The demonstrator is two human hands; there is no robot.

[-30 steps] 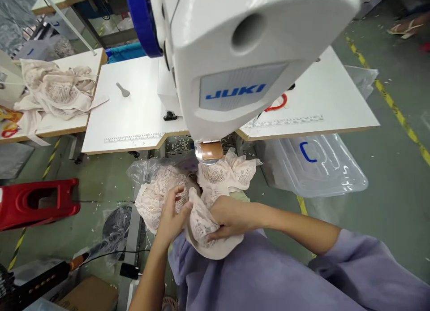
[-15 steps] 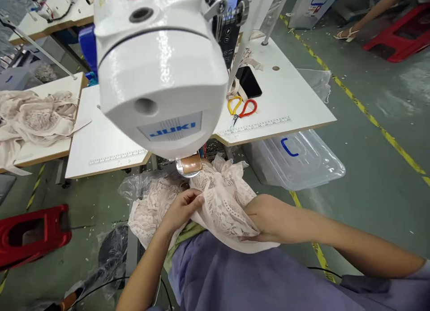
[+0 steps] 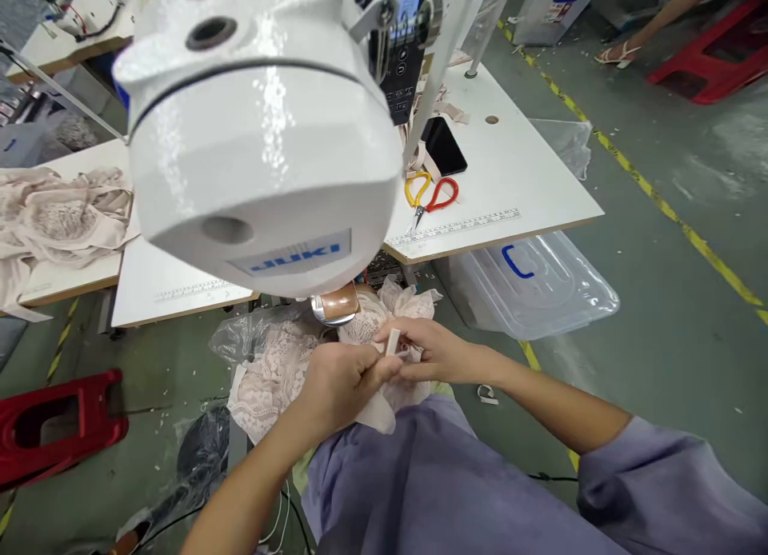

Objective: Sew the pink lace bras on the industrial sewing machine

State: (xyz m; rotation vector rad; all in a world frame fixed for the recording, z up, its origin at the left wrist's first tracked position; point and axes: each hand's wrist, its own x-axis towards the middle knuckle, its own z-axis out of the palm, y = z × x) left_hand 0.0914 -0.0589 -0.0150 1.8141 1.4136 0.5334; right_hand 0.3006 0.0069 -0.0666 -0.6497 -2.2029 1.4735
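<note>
A pale pink lace bra [image 3: 363,323] lies bunched beneath the head of a white sewing machine [image 3: 270,155], and part of it hangs over my lap. My left hand [image 3: 345,379] is closed on the garment's edge, thumb against forefinger. Facing it, my right hand [image 3: 438,351] grips the same cloth, fingers curled and close to the left thumb. A short pale strip [image 3: 392,341] stands up between the two hands. More lace fabric [image 3: 273,367] is heaped to the left of my left hand. My fingers hide the cloth directly under them.
Yellow-and-red handled snips [image 3: 423,199] and a black phone [image 3: 444,145] lie on the white table [image 3: 510,171]. Below it sits a lidded clear bin [image 3: 540,291]. More bras [image 3: 60,211] are piled on the left table. A red stool [image 3: 60,427] stands on the floor.
My right hand has moved left and up, from the garment's right side to beside my left hand. The hanging lace is gathered up, and a pale strip now shows between the hands.
</note>
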